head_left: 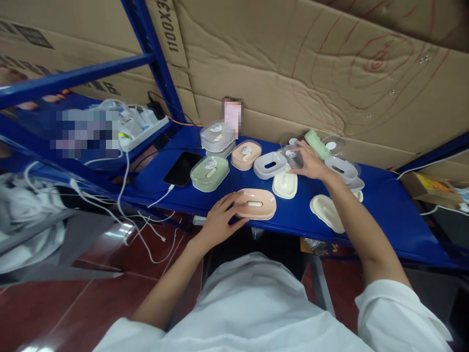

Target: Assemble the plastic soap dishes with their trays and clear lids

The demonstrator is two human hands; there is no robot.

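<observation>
My left hand (223, 215) grips the left end of a peach soap dish (264, 208) with a pale oblong piece in its middle, near the table's front edge. My right hand (311, 161) is closed on a clear lid (291, 155) bearing a round label. Beneath that lid, a grey soap dish (263, 168) with a dark oval slot stands partly covered. A cream dish part (285, 185) lies just below my right fingers. Another cream part (325, 210) rests by my right forearm, which hides some of it.
Lidded boxes in green (208, 175), peach (246, 154) and grey (217, 137) stand at the left. A black phone (182, 168) with a cable lies beside them. Behind my right hand are a green piece (317, 144) and a grey dish (340, 168). Cardboard (278, 78) walls the back.
</observation>
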